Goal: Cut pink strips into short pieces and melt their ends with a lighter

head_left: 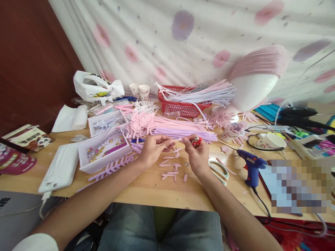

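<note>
My left hand (155, 148) pinches one end of a short pink pipe cleaner piece (177, 139) above the table. The fingertips of my right hand (196, 153) meet its other end. That same right hand is wrapped around a red lighter (196, 141), whose metal top points up; no flame shows. Below both hands, several short pink pipe cleaner pieces (170, 174) lie scattered on the wood. Scissors with pale handles (220, 168) rest beside my right wrist. Behind the hands lies a bundle of long pink and purple pipe cleaners (180, 127).
A blue glue gun (251, 165) stands at right, near a partly blurred tablet (267, 181). White boxes of beads (104, 164) and a white power bank (60, 167) are at left. At the back are a red basket (180, 108) and a white mannequin head (251, 89).
</note>
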`<action>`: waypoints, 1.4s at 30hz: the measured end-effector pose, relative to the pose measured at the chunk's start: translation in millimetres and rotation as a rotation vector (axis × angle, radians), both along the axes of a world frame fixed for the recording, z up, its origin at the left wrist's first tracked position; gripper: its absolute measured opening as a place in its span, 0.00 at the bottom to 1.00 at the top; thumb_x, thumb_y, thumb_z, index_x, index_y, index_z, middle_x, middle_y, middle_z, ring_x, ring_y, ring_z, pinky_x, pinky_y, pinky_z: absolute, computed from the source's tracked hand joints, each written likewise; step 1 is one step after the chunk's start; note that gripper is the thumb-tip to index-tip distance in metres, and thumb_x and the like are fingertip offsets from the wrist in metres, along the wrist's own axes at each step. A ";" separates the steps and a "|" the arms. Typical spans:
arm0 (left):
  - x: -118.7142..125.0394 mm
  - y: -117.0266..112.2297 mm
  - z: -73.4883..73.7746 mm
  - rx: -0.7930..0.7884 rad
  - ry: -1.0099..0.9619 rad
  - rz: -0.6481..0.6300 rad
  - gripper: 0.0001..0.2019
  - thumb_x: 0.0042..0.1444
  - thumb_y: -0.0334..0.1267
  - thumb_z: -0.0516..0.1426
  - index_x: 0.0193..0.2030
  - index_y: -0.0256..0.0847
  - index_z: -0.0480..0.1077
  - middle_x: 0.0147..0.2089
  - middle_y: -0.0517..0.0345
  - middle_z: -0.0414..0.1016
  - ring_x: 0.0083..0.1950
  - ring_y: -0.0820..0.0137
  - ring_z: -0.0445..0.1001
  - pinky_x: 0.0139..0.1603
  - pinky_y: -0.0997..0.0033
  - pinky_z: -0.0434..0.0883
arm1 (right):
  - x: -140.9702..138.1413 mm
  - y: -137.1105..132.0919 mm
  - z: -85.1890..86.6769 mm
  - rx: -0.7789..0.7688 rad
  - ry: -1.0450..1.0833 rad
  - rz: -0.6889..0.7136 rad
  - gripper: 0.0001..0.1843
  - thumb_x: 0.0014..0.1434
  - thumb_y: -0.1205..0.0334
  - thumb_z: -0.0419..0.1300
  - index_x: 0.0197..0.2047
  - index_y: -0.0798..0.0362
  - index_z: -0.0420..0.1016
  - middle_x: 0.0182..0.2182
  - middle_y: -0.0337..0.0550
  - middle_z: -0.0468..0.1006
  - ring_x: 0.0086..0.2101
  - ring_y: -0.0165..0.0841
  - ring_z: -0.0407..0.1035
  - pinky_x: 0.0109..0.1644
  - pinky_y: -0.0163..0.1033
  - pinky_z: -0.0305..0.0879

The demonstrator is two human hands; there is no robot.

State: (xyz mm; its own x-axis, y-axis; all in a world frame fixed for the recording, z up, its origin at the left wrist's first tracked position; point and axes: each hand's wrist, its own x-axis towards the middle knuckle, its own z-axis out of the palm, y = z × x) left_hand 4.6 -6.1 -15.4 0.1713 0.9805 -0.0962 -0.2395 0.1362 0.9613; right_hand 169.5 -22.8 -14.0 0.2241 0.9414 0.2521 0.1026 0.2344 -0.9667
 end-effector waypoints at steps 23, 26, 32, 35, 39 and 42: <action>-3.0 2.1 0.2 0.054 0.020 -0.011 0.19 0.50 0.53 0.68 0.36 0.36 0.80 0.38 0.49 0.83 0.37 0.68 0.80 0.35 0.71 0.78 | 3.2 2.5 -5.9 -0.015 -0.058 -0.042 0.21 0.59 0.44 0.65 0.29 0.53 0.73 0.19 0.32 0.59 0.22 0.27 0.52 0.27 0.36 0.50; -2.4 2.1 0.2 0.051 0.015 -0.003 0.19 0.49 0.53 0.68 0.34 0.36 0.79 0.35 0.51 0.82 0.34 0.70 0.79 0.33 0.73 0.77 | 2.6 1.2 -5.5 0.015 -0.152 -0.040 0.21 0.61 0.44 0.63 0.29 0.53 0.73 0.19 0.33 0.60 0.23 0.28 0.52 0.28 0.36 0.51; -0.8 1.4 0.5 0.056 0.037 -0.013 0.21 0.49 0.55 0.68 0.33 0.35 0.78 0.34 0.51 0.81 0.34 0.70 0.77 0.31 0.74 0.76 | 5.0 -2.3 -2.7 0.091 -0.352 -0.105 0.19 0.64 0.48 0.60 0.30 0.54 0.73 0.22 0.35 0.66 0.25 0.29 0.58 0.32 0.36 0.55; -0.3 1.5 -1.9 0.070 0.047 -0.013 0.20 0.50 0.54 0.67 0.32 0.35 0.78 0.33 0.52 0.80 0.33 0.71 0.77 0.32 0.74 0.76 | 3.6 -1.5 -2.6 0.085 -0.366 -0.118 0.19 0.64 0.48 0.59 0.29 0.54 0.72 0.21 0.35 0.66 0.24 0.29 0.57 0.31 0.36 0.55; 0.0 3.2 -3.7 0.098 0.075 0.001 0.19 0.52 0.54 0.66 0.31 0.35 0.76 0.31 0.53 0.80 0.32 0.71 0.77 0.32 0.74 0.75 | 4.6 6.0 -2.8 0.087 -0.339 -0.102 0.22 0.63 0.43 0.58 0.28 0.54 0.72 0.19 0.35 0.64 0.22 0.29 0.56 0.28 0.36 0.54; 1.3 2.7 -3.1 0.147 0.112 0.026 0.16 0.57 0.48 0.63 0.32 0.35 0.77 0.30 0.53 0.80 0.29 0.73 0.75 0.30 0.77 0.73 | 18.6 6.9 -12.9 0.062 -0.349 -0.108 0.24 0.60 0.40 0.61 0.27 0.54 0.73 0.18 0.36 0.65 0.21 0.29 0.57 0.25 0.36 0.53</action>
State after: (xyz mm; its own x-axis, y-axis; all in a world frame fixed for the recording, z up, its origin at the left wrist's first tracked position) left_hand 5.9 -3.4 -18.5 0.1420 0.9894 0.0314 -0.1315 -0.0126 0.9912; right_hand 188.2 -15.9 -26.9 0.2115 0.8976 0.3868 0.4505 0.2617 -0.8535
